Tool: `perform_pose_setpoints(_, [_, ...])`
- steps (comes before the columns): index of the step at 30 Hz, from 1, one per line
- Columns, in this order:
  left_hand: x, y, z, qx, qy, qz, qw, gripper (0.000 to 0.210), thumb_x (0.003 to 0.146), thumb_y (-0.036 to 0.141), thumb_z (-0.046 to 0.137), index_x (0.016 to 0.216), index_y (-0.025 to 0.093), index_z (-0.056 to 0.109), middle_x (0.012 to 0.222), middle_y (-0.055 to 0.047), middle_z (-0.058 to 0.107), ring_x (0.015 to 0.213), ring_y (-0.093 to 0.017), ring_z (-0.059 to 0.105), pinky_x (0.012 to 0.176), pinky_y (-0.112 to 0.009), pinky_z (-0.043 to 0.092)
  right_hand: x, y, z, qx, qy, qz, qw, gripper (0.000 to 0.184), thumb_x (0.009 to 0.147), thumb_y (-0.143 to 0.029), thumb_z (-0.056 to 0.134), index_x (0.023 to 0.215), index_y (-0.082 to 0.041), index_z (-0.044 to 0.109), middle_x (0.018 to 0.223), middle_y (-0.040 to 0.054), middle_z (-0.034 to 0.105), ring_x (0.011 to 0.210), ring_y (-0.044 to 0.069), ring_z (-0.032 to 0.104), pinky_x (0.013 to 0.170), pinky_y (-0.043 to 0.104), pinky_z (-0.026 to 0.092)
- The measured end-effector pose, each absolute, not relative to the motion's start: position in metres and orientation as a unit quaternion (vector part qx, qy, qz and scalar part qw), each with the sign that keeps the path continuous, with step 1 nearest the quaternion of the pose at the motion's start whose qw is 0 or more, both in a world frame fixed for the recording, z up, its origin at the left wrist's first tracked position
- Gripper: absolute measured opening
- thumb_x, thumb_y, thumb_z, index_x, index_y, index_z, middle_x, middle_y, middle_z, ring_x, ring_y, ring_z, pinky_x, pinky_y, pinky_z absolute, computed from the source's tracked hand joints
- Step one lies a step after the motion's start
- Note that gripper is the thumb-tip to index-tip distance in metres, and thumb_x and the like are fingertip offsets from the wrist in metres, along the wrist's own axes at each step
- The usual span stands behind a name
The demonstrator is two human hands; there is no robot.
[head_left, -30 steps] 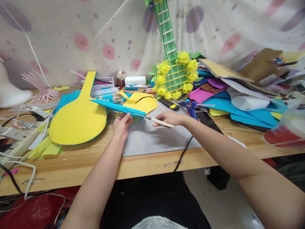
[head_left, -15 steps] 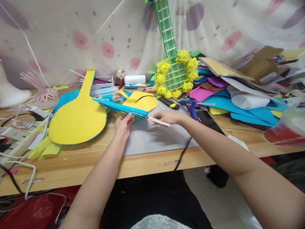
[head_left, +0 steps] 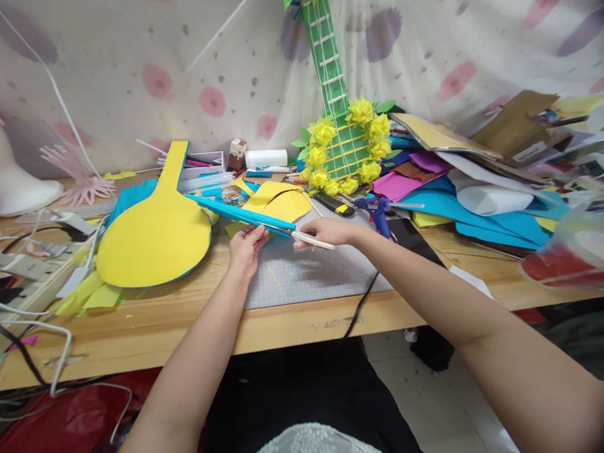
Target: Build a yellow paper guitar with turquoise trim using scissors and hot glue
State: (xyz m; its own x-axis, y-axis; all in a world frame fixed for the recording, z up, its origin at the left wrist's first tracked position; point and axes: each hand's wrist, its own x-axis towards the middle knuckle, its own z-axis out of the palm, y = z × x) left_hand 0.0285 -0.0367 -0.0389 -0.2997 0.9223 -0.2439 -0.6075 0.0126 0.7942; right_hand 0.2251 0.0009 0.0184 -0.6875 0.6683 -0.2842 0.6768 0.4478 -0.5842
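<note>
My left hand [head_left: 248, 247] pinches the lower edge of a long blue paper strip [head_left: 247, 213], fingers closed on it. My right hand [head_left: 322, 232] is wrapped round the pale handles of a pair of scissors [head_left: 313, 240]. Their blades lie along the strip near its right end, mostly covered by the blue paper. To the left, a yellow guitar-shaped cutout [head_left: 154, 238] with blue edging lies on the table, close to the strip's far end. Beneath my hands is a grey cutting mat [head_left: 308, 279].
A green paper guitar [head_left: 333, 86] with yellow flowers leans at the back. A blue glue gun [head_left: 378, 214] rests right of the mat, its black cord running over the table edge. Coloured paper [head_left: 500, 219] piles up at right. Cables and a power strip [head_left: 21, 276] lie at left.
The blue strip's right end has shifted slightly right and its lower layer now shows apart beneath the upper edge. Both hands stay almost in place, holding the same things.
</note>
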Motion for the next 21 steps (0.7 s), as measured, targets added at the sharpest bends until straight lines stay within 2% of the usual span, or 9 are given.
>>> perform_pose_setpoints(13, [0.0322,-0.0381,-0.0359,0.163,0.436,0.689,0.556,0.026,0.063,0.004,0.072,0.069,0.014,0.049,0.057,0.003,0.061,0.054,-0.009,0.061,0.074,-0.029,0.053,0.2196,-0.0056,0.0209,0.403,0.829,-0.387,-0.005,0.054,0.067,-0.072,0.051,0.071,-0.018,0.053,0.062,-0.0033,0.046,0.057,0.010,0.042,0.055,0.024,0.029])
perform_pose_setpoints(21, [0.0323,-0.0368,-0.0381,0.168,0.429,0.686,0.563,0.026,0.063,0.002,0.070,0.069,0.014,0.048,0.057,0.002,0.062,0.054,-0.009,0.061,0.069,-0.025,0.053,0.2196,-0.0033,0.0205,0.405,0.844,-0.352,-0.001,0.055,0.066,-0.073,0.051,0.067,-0.018,0.051,0.060,-0.0031,0.046,0.057,0.010,0.042,0.054,0.024,0.028])
